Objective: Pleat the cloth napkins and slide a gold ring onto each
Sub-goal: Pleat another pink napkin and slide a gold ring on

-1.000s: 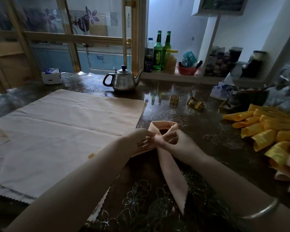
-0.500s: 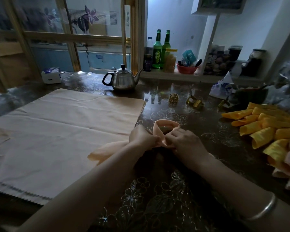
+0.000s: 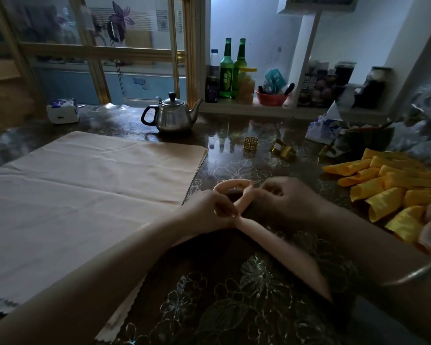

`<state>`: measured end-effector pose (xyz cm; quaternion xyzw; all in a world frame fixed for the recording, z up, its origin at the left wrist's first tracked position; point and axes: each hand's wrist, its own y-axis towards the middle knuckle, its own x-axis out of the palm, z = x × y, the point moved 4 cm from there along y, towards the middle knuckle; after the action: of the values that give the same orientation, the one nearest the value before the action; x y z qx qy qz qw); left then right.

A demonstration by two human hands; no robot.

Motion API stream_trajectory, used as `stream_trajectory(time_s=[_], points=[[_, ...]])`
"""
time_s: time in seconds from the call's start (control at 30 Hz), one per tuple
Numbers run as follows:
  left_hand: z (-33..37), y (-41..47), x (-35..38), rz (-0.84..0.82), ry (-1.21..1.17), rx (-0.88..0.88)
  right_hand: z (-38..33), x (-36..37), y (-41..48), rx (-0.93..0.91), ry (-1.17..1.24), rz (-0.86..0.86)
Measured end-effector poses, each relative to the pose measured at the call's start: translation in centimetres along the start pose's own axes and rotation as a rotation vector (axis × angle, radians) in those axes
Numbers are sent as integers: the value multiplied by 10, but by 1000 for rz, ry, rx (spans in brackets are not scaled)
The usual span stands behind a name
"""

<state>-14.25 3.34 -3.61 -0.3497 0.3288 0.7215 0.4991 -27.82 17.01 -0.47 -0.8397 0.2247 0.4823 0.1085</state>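
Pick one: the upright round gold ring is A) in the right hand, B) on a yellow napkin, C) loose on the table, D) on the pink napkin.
C: the gold ring sits alone on the table, beyond the left hand and right hand, which hold only the pink napkin.

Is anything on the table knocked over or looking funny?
A little. One gold ring stands upright on the table, but the tipped rings right of it look toppled, lying in a jumble. Nothing looks spilled or torn.
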Motion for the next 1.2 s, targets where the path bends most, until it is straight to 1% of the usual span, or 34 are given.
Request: stream_trajectory(time_s=[0.07,0.1,0.17,0.27,0.33,0.53,0.67,0.8,0.87,1.07,1.2], points=[[2,1,2,-76,52,10,22,-17,24,42,-194,226],[4,2,4,-63,103,5,34,-21,37,80,-263,289],[8,6,5,-3,163,-25,56,-22,61,203,-303,304],[9,12,8,-10,173,-109,82,-18,86,375,-198,261],[8,14,9,-22,180,-137,92,-15,99,419,-139,242],[10,14,10,-12,205,-139,111,-22,138,456,-130,239],[9,13,10,-30,215,-151,119,-30,154,479,-181,342],[10,14,10,-39,196,-153,128,-31,165,489,-190,314],[9,15,11,-45,202,-164,127,-30,166,476,-191,333],[6,17,15,-62,192,-211,103,-33,130,323,-74,415],[4,19,16,-81,161,-238,74,-36,71,261,111,488]])
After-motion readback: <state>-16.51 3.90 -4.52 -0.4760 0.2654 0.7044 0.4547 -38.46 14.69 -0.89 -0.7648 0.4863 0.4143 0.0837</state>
